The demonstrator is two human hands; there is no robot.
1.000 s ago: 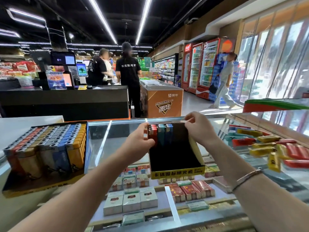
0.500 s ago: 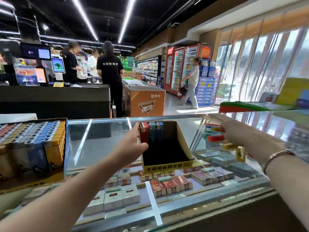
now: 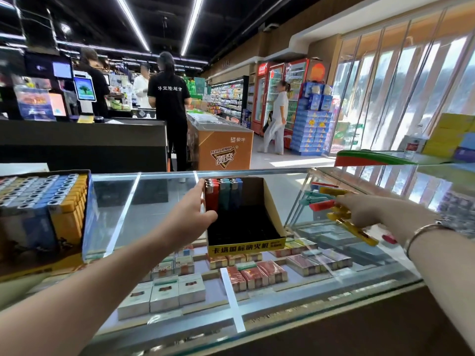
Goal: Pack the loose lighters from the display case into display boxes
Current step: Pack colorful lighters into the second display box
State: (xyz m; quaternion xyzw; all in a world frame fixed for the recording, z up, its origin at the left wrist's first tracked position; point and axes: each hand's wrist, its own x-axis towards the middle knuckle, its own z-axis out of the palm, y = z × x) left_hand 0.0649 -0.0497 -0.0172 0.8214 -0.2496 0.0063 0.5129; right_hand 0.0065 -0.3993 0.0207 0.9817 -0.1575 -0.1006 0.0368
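A black display box (image 3: 270, 201) with a yellow front strip stands on the glass display case (image 3: 144, 201). A few red, teal and blue lighters (image 3: 223, 195) stand in its back left corner; the remainder of the box is bare. My left hand (image 3: 196, 211) grips the box's left wall. Loose lighters (image 3: 331, 201), red, yellow and teal, lie in a pile on the glass to the right. My right hand (image 3: 365, 209) rests on that pile, fingers stretched out, fingertips touching a red lighter. No lighter is lifted.
A full display box of lighters (image 3: 43, 201) sits at the left end of the case. Cigarette packs (image 3: 164, 291) lie under the glass. Beyond the case are a black checkout counter (image 3: 84, 142), an orange freezer (image 3: 221, 147) and several people.
My right hand left the box's back edge and moved right to the loose pile. My left hand stayed on the box's left wall. My view turned slightly right.
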